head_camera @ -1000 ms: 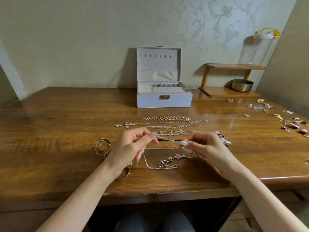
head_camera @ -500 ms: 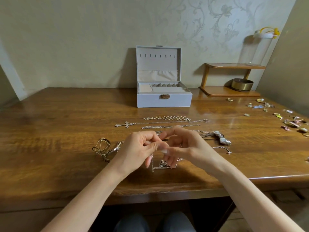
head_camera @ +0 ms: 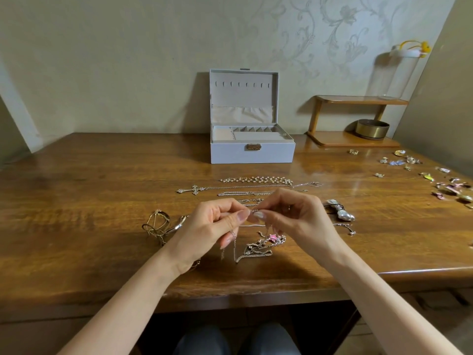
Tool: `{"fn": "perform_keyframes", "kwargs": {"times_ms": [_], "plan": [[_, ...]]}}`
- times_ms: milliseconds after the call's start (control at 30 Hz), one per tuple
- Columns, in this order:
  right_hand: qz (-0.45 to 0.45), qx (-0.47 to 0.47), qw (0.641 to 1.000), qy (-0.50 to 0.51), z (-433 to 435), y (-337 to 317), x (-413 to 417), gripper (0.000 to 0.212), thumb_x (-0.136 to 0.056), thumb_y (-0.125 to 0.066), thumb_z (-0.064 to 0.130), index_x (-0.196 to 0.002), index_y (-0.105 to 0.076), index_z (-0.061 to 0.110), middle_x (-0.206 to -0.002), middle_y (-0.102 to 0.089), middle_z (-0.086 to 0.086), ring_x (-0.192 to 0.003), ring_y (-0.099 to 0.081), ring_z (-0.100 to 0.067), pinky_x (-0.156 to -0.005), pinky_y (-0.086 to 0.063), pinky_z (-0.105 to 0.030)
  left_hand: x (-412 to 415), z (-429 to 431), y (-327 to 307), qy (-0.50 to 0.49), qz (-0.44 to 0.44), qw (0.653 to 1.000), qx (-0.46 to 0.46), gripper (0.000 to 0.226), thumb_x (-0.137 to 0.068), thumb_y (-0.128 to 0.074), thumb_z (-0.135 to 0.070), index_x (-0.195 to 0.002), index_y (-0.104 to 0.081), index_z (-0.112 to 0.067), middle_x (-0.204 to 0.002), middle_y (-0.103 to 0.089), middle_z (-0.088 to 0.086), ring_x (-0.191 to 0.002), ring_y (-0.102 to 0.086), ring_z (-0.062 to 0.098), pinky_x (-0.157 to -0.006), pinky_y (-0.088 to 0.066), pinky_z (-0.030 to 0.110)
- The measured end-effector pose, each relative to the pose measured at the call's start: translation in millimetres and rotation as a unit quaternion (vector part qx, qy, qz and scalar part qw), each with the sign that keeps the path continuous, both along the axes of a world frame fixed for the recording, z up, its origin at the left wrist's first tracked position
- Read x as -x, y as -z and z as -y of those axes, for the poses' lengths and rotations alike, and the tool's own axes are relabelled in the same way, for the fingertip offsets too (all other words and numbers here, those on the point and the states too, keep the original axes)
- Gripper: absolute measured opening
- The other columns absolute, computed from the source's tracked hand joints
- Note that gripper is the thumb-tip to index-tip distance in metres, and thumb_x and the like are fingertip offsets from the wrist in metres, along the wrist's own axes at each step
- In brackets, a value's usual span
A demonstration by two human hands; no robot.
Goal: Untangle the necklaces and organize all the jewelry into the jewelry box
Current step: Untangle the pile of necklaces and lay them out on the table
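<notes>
Over the near half of the glossy brown wooden table (head_camera: 76, 190), we see two bare hands raised just above the surface, meeting fingertip to fingertip. The left hand (head_camera: 212, 226) pinches a thin silver chain (head_camera: 253, 212) between thumb and forefinger. The right hand (head_camera: 299, 219) pinches the same chain right beside it, its other fingers curled. Loose strands hang from the left hand toward the tabletop.

Beneath the hands, a tangled heap of silver chains with a pink star charm (head_camera: 263, 245) rests on the table near its front edge. Behind the hands we find several necklaces laid straight in rows, among them a silver cross pendant necklace (head_camera: 192, 190) and a gold-and-pearl link strand (head_camera: 256, 179).

A cluster of gold wire bangles (head_camera: 158, 225) sits just left of the left wrist. A silver bow-shaped piece (head_camera: 340, 213) lies to the right of the right hand. The pale grey jewelry box (head_camera: 252, 152) stands open at the back of the table by the wall, lid upright, well apart from the hands. Small earrings and charms (head_camera: 409, 160) are scattered along the table's right side.
</notes>
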State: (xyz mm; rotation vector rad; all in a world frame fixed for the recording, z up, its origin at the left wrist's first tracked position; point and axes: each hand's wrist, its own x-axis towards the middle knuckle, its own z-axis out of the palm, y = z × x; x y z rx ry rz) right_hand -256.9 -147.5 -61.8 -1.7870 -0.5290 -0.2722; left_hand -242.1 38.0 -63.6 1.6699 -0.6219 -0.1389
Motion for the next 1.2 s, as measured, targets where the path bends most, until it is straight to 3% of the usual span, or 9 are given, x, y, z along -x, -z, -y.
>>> {"fn": "perform_keyframes", "kwargs": {"times_ms": [267, 433, 600, 833, 1033, 1200], "plan": [[0.023, -0.017, 1.0, -0.013, 1.4, 6.9, -3.6, 0.016, -0.075, -0.073, 0.027, -0.083, -0.069, 0.015, -0.064, -0.059, 0.0, -0.056, -0.049, -0.007, -0.052, -0.039, -0.02, 1.9, 1.9, -4.2, -0.007, -0.014, 1.0, 0.013, 0.023, -0.086, -0.053, -0.025, -0.081, -0.062, -0.005, -0.047, -0.046, -0.003, -0.04, -0.038, 0.005, -0.048, -0.035, 0.007], [0.074, 0.039, 0.996, 0.022, 1.4, 9.4, -3.3, 0.007, -0.078, -0.073, 0.02, -0.085, -0.069, 0.022, -0.076, -0.066, -0.001, -0.064, -0.054, -0.027, -0.058, -0.045, -0.035, 3.1, 2.0, -3.2, -0.004, -0.008, 1.0, 0.0, 0.025, -0.088, -0.052, -0.025, -0.084, -0.061, -0.001, -0.047, -0.046, -0.004, -0.04, -0.039, 0.005, -0.046, -0.033, 0.009], [0.128, 0.081, 0.988, 0.044, -1.0, 8.6, -1.8, 0.01, -0.078, -0.072, 0.016, -0.083, -0.068, 0.024, -0.07, -0.059, 0.009, -0.06, -0.045, -0.007, -0.056, -0.038, -0.016, 4.1, 4.1, -5.0, -0.002, 0.005, 1.0, -0.009, 0.024, -0.089, -0.051, -0.024, -0.079, -0.057, -0.003, -0.045, -0.046, -0.006, -0.04, -0.039, 0.003, -0.046, -0.032, 0.007], [0.2, 0.111, 0.971, 0.074, -6.6, 9.1, -3.0, 0.005, -0.079, -0.069, 0.012, -0.084, -0.07, 0.011, -0.07, -0.053, 0.009, -0.06, -0.044, -0.008, -0.053, -0.039, -0.022, 1.7, 2.6, -5.5, -0.012, 0.02, 1.0, -0.002, 0.026, -0.087, -0.053, -0.026, -0.08, -0.06, -0.001, -0.052, -0.053, -0.009, -0.043, -0.042, 0.004, -0.045, -0.032, 0.008], [0.251, 0.115, 0.957, 0.088, -11.1, 13.3, -6.2, 0.004, -0.078, -0.068, 0.004, -0.076, -0.066, 0.006, -0.07, -0.048, 0.019, -0.058, -0.042, 0.0, -0.053, -0.037, -0.013, 2.0, 2.5, -6.0, -0.027, 0.042, 0.999, -0.002, 0.023, -0.089, -0.053, -0.023, -0.077, -0.062, -0.005, -0.05, -0.049, -0.008, -0.043, -0.043, 0.004, -0.046, -0.033, 0.008], [0.259, 0.127, 0.953, 0.092, -13.1, 14.1, -8.2, 0.008, -0.077, -0.067, 0.003, -0.071, -0.061, 0.005, -0.066, -0.049, 0.014, -0.056, -0.042, -0.004, -0.05, -0.036, -0.013, 1.6, -0.7, -5.0, -0.024, 0.04, 0.999, -0.014, 0.023, -0.09, -0.053, -0.024, -0.079, -0.061, -0.006, -0.051, -0.048, -0.003, -0.046, -0.044, 0.005, -0.046, -0.032, 0.009]]}}
